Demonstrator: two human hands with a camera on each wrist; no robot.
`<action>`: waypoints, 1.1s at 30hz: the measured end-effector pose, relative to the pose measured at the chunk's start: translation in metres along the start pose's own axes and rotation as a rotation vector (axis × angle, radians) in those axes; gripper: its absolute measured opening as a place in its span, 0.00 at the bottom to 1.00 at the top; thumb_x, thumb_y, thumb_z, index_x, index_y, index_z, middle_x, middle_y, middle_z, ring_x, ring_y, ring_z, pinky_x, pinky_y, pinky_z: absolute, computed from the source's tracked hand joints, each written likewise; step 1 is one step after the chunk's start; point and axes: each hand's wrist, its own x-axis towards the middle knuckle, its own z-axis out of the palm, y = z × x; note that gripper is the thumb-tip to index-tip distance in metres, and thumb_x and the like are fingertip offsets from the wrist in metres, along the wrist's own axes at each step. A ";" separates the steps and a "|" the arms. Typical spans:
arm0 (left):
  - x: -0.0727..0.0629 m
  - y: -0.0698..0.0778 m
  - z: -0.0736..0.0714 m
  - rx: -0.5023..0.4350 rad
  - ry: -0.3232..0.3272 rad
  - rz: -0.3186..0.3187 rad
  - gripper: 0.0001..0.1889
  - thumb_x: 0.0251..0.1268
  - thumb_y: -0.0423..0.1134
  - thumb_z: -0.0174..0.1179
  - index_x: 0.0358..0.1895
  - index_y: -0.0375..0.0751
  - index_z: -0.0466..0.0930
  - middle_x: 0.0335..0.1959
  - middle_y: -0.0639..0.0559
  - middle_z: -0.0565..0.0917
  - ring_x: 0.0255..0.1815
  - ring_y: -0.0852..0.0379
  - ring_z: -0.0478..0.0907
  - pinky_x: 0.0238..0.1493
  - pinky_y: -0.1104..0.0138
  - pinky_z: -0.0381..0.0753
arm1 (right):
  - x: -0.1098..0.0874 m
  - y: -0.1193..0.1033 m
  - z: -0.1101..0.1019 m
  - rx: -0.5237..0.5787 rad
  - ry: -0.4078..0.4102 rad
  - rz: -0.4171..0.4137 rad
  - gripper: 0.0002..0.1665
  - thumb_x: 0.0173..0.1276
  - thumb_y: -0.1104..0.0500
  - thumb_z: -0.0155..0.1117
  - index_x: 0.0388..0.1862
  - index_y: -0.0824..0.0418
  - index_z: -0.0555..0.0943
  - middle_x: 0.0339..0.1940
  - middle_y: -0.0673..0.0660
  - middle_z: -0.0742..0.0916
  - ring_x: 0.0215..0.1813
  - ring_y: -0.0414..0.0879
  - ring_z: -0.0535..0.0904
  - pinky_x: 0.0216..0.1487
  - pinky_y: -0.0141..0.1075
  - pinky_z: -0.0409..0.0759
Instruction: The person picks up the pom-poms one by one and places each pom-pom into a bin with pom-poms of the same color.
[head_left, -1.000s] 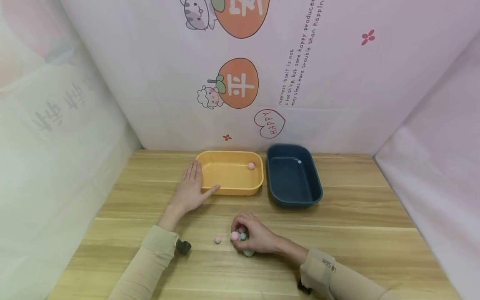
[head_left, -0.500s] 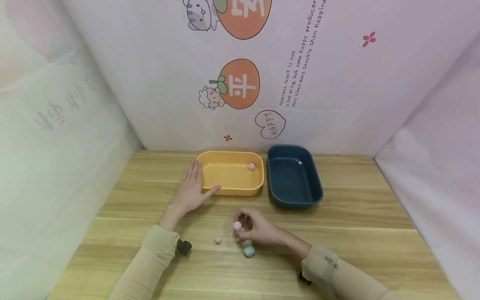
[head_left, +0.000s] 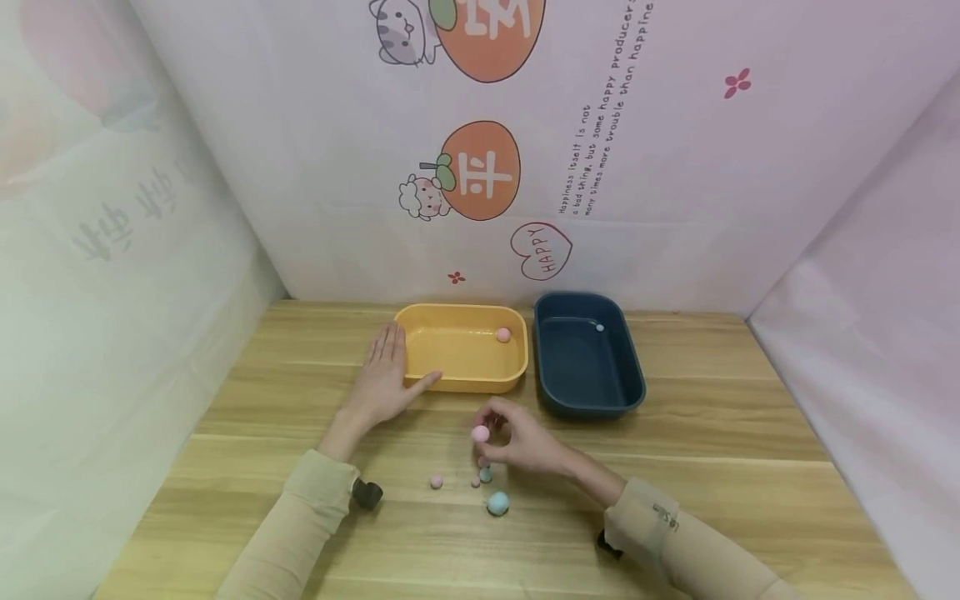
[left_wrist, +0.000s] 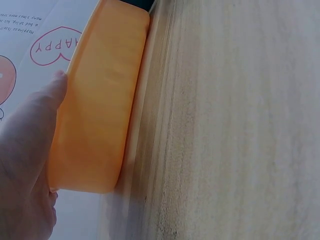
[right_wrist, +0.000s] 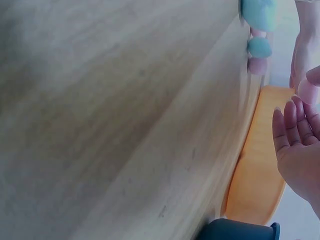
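Observation:
Between thumb and fingertips my right hand (head_left: 521,437) pinches a pink ball (head_left: 480,433), lifted over the table in front of the yellow bin (head_left: 467,386). In the right wrist view the same pink ball (right_wrist: 307,92) shows at the fingertips. My left hand (head_left: 380,379) rests against the left end of the yellow bin, fingers straight and thumb along its front rim. Another pink ball (head_left: 503,335) lies inside that bin. On the table below my right hand are a larger light-blue ball (head_left: 498,502), a smaller blue-green ball (head_left: 486,475) and several small pink balls (head_left: 437,482).
To the right of the yellow bin stands a dark blue bin (head_left: 589,408) with a small light-blue ball (head_left: 600,328) in it. Behind both bins rises a printed cloth wall (head_left: 660,183). The wooden table (head_left: 712,500) stretches out around my arms.
My right hand has picked up the pink ball from the group and raised it toward the bins, uncovering the balls beneath. My left hand has stayed in place.

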 end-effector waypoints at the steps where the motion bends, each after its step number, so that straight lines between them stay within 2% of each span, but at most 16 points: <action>1: 0.000 0.000 0.000 -0.001 -0.001 0.000 0.63 0.78 0.77 0.49 0.89 0.25 0.35 0.92 0.30 0.36 0.95 0.31 0.37 0.95 0.43 0.39 | 0.001 0.000 -0.001 -0.002 0.007 0.004 0.13 0.70 0.67 0.76 0.50 0.60 0.84 0.45 0.55 0.88 0.48 0.37 0.79 0.56 0.40 0.85; 4: 0.000 0.000 -0.001 -0.010 -0.008 -0.002 0.63 0.78 0.77 0.49 0.89 0.26 0.34 0.92 0.30 0.35 0.95 0.32 0.36 0.95 0.43 0.38 | 0.003 -0.002 -0.003 -0.016 0.032 0.014 0.13 0.70 0.68 0.76 0.50 0.59 0.84 0.45 0.54 0.89 0.48 0.38 0.80 0.56 0.45 0.87; 10: 0.001 -0.001 -0.002 -0.013 -0.004 0.001 0.64 0.78 0.77 0.49 0.89 0.25 0.34 0.92 0.30 0.35 0.95 0.32 0.35 0.95 0.42 0.38 | 0.008 -0.004 -0.010 -0.070 0.070 0.007 0.14 0.71 0.68 0.75 0.52 0.60 0.84 0.47 0.54 0.90 0.49 0.40 0.82 0.58 0.43 0.88; 18: 0.000 0.001 0.000 -0.003 0.005 0.010 0.63 0.79 0.76 0.50 0.88 0.23 0.37 0.92 0.28 0.38 0.94 0.29 0.38 0.94 0.41 0.40 | 0.017 -0.001 -0.019 -0.105 0.103 0.015 0.14 0.71 0.69 0.75 0.52 0.61 0.84 0.48 0.56 0.90 0.50 0.44 0.85 0.60 0.50 0.90; 22: 0.001 0.000 0.000 0.002 0.010 0.012 0.62 0.79 0.76 0.50 0.88 0.23 0.38 0.92 0.26 0.41 0.94 0.29 0.39 0.94 0.40 0.41 | 0.023 -0.002 -0.024 -0.109 0.128 0.009 0.14 0.71 0.68 0.76 0.52 0.62 0.85 0.48 0.57 0.90 0.50 0.46 0.86 0.59 0.50 0.90; 27: 0.001 0.001 -0.001 -0.006 0.008 0.012 0.62 0.79 0.76 0.50 0.89 0.24 0.38 0.92 0.28 0.39 0.94 0.31 0.38 0.95 0.42 0.40 | 0.032 -0.002 -0.031 -0.111 0.178 -0.017 0.13 0.69 0.69 0.77 0.50 0.63 0.85 0.46 0.58 0.90 0.48 0.50 0.87 0.56 0.53 0.90; 33: 0.001 -0.001 0.001 0.012 0.008 0.014 0.63 0.79 0.77 0.49 0.89 0.24 0.37 0.92 0.26 0.41 0.94 0.30 0.39 0.94 0.41 0.41 | 0.040 0.003 -0.038 -0.116 0.221 -0.002 0.13 0.68 0.69 0.77 0.48 0.63 0.85 0.43 0.59 0.90 0.47 0.50 0.86 0.53 0.47 0.89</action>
